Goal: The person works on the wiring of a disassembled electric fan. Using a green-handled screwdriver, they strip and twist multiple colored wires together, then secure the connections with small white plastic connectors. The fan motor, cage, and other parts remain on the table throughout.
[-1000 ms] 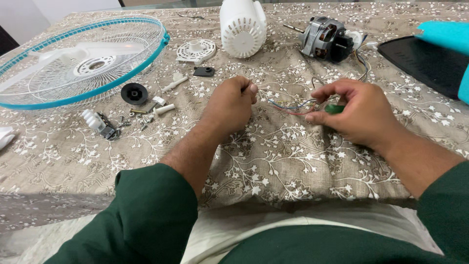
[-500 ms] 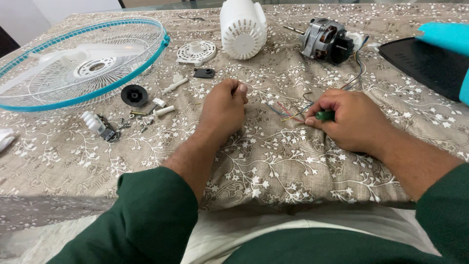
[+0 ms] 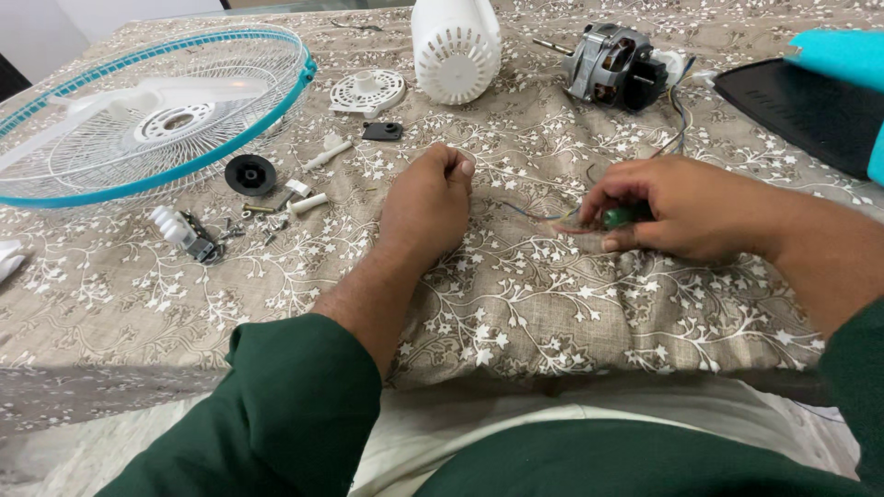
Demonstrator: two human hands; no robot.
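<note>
Green plastic, a small handle (image 3: 619,217), peeks from between the curled fingers of the right hand (image 3: 686,213); its tip is hidden. Thin wires (image 3: 543,218) run just off those fingertips. The left hand (image 3: 426,204) is fisted, contents unclear. Beyond sits the motor (image 3: 615,66).

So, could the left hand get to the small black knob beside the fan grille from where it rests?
Probably yes: the left hand rests fisted on the cloth, and only patterned cloth and small white pegs lie before the black knob.
</note>
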